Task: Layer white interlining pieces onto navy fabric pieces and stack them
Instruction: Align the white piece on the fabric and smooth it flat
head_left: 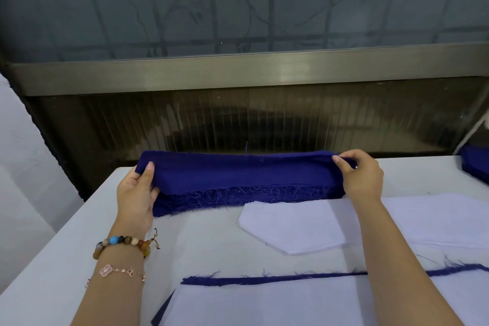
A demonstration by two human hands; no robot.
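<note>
Left hand (137,193) and right hand (362,174) each pinch an end of the top navy piece (238,171), covering corners of the navy stack (238,200), and the nearest white interlining piece (264,304) runs off-frame.

left hand (137,190) pinches navy fabric (238,172) | right hand (362,174) likewise | well apart

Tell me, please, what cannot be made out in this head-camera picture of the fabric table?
Head view:
- Frayed navy fabric stack: piece count hidden by the lifted navy top piece that the left hand and right hand grip.
- White interlining sheet on navy piece: cut off by the bottom edge.
- Navy cloth at far right: cut off by the right edge.
- Flat white interlining pile: partly behind the right forearm.
</note>
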